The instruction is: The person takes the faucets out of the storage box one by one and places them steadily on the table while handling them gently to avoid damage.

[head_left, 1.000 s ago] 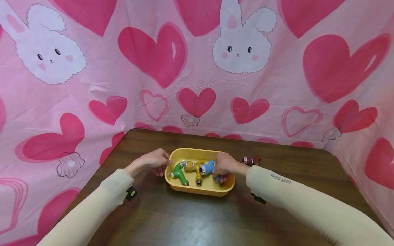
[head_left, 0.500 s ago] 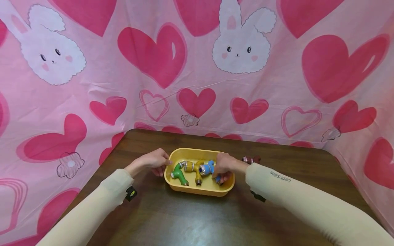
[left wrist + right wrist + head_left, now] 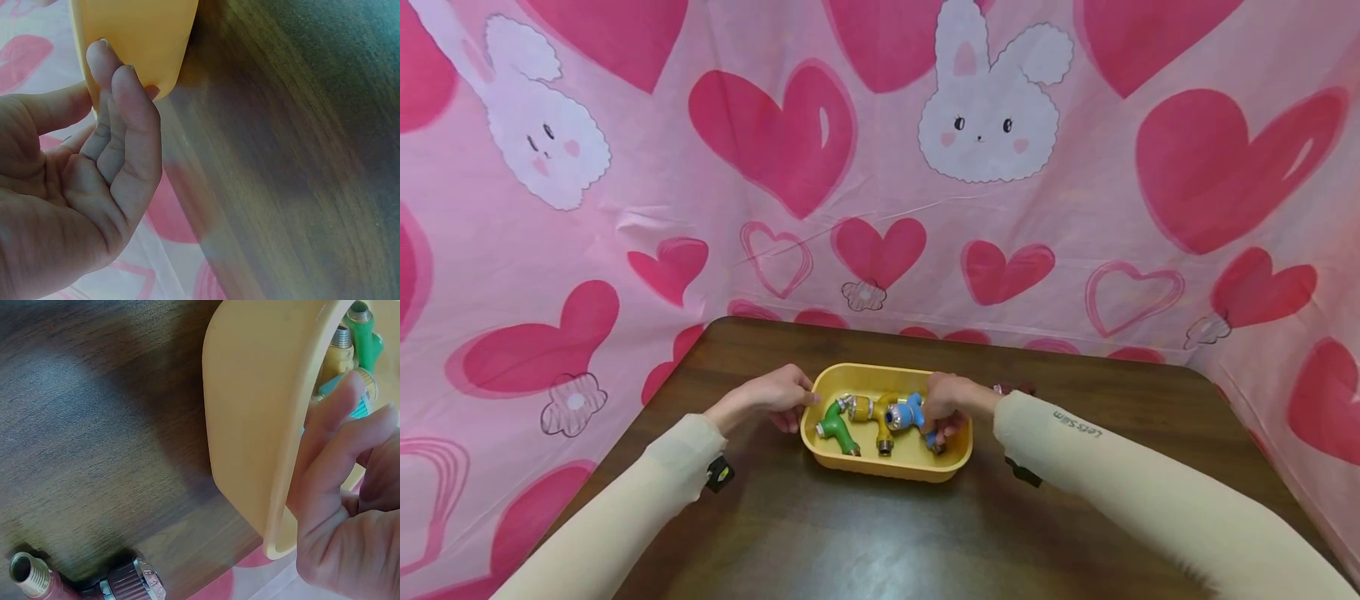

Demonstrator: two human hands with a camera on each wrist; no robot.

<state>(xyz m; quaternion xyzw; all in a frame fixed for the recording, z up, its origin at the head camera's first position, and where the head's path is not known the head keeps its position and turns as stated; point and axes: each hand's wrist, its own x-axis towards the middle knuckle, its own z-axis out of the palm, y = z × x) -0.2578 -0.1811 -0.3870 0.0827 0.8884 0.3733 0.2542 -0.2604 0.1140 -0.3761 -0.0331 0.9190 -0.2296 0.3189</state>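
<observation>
A yellow plastic tub (image 3: 880, 468) sits mid-table with several taps in it. My left hand (image 3: 782, 396) pinches its left end, thumb at the rim and fingers against the outer wall, as the left wrist view also shows (image 3: 94, 169). Inside lie a green tap (image 3: 838, 427) and a yellow tap (image 3: 882, 421). My right hand (image 3: 951, 404) reaches over the tub's right end and holds a blue tap (image 3: 905, 414), whose far side is hidden by the fingers. In the right wrist view, that hand's curled fingers (image 3: 325, 462) partly cover the blue tap.
A maroon tap (image 3: 106, 587) lies on the brown wooden table (image 3: 850, 533) outside the tub, beyond my right forearm and mostly hidden by the sleeve in the head view. Pink heart-and-rabbit cloth (image 3: 880, 192) hangs behind the table and along its sides.
My right forearm has shifted slightly, and its sleeve now covers more of the maroon tap. Both hands keep nearly the same place, and the tub and taps stay put.
</observation>
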